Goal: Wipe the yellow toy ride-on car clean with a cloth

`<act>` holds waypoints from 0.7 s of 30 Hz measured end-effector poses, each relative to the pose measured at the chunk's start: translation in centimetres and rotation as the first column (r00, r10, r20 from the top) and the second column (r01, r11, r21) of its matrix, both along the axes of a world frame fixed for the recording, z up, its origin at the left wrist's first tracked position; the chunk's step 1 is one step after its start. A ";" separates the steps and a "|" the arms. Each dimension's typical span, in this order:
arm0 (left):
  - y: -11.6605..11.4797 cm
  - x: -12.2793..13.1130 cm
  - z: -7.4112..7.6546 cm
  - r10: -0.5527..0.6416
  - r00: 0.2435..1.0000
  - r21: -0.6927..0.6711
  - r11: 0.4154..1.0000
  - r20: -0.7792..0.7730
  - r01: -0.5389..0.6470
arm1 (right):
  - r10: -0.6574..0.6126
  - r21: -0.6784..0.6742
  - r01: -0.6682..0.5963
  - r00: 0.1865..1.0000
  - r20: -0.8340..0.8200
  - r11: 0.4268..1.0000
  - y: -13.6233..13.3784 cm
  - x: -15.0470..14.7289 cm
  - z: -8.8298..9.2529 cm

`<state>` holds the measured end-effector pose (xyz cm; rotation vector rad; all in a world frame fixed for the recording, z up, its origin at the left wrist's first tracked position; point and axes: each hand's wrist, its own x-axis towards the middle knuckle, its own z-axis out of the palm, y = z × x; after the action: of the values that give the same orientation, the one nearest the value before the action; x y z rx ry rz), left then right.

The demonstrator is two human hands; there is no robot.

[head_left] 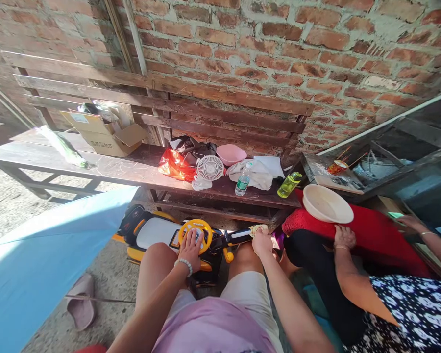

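Observation:
Between my knees stands a yellow, black and white ride-on toy car (156, 233). My left hand (191, 250), with a beaded bracelet on the wrist, lies over the middle of its yellow steering wheel (208, 236), fingers stretched out flat. My right hand (262, 242) is closed on a crumpled pale yellowish cloth (257, 229). It rests at the end of the car's black and white bar (239, 235), above my right knee. The palm side of both hands is hidden.
A wooden bench (139, 169) holds a cardboard box (106, 137), a white fan (209, 168), a water bottle (243, 180) and a green bottle (289, 185). At right, a person's hand (344, 237) touches a white basin (327, 203). A blue umbrella (55, 260) and slipper (81, 302) are left.

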<state>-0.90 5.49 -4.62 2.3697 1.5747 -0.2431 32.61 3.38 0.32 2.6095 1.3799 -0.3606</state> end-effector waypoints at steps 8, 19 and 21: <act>-0.2 0.2 0.4 0.005 1.000 -0.004 1.000 0.018 -0.005 | 0.052 -0.074 -0.058 0.996 -0.079 0.996 -2.1 0.5 -0.6; -0.3 0.1 0.4 -0.008 0.999 -0.002 1.000 0.033 0.008 | 0.045 0.167 -0.036 0.998 -0.051 0.985 -4.1 4.6 1.2; -0.3 0.1 0.4 -0.004 1.000 0.001 1.000 0.028 0.004 | 0.055 0.224 -0.053 0.998 -0.004 0.973 -2.8 5.1 2.2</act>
<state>-0.78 5.21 -4.20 2.3672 1.5578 -0.2086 37.66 0.58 2.52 2.7419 1.5758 -0.2223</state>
